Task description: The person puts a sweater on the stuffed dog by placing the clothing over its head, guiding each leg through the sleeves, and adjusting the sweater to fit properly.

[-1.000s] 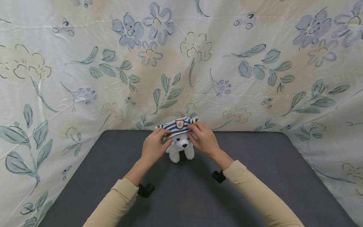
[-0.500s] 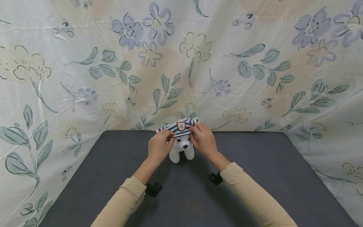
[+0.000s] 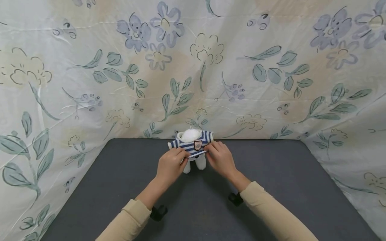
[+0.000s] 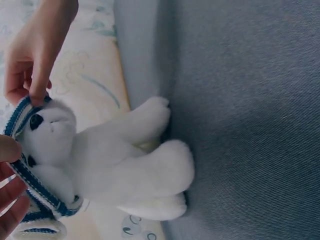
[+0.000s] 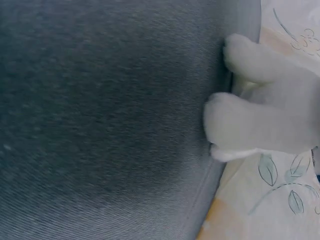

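Observation:
A small blue-and-white striped knit sweater (image 3: 188,146) with a shield badge is drawn over the head of a white plush dog (image 3: 200,163). The crown of the dog's head pokes through the neck opening, while the hem hangs across its face near the nose. My left hand (image 3: 171,166) pinches the hem on the left side, and my right hand (image 3: 222,160) pinches it on the right. In the left wrist view the dog's white body (image 4: 115,160) stands bare below the hem. The right wrist view catches mainly its legs (image 5: 250,120); the right hand is out of that view.
The dog stands near the back edge of a dark grey table (image 3: 199,214). Right behind that edge hangs a floral cloth (image 3: 193,73), which continues along both sides. A black wrist camera (image 3: 158,212) sits on the left wrist and another (image 3: 235,198) on the right.
Both hands have pulled the sweater's hem down from above the dog's eyes to about its nose. The top of the head now shows through the neck opening.

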The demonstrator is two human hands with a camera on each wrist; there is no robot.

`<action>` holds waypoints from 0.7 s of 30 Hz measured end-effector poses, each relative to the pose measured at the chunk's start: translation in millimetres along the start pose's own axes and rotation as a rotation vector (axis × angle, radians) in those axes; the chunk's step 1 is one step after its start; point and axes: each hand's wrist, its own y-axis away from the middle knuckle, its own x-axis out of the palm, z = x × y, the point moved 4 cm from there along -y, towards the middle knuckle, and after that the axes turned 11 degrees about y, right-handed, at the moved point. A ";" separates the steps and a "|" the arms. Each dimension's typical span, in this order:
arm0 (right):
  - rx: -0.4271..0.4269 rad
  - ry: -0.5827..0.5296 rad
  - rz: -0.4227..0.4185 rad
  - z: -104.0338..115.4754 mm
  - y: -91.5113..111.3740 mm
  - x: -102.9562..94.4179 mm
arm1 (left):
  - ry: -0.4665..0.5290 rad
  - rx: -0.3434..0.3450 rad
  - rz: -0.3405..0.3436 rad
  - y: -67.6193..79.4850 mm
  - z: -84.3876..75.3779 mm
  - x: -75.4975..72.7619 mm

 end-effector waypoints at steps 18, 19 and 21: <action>-0.040 -0.031 0.017 3.4 27.1 10.5 | 0.001 0.029 -0.003 26.0 0.9 17.0; -0.040 -0.026 0.020 3.5 27.5 11.4 | -0.003 0.026 -0.003 27.0 1.3 18.1; -0.040 -0.012 0.032 3.5 27.9 13.2 | -0.008 0.017 -0.003 28.4 2.3 19.8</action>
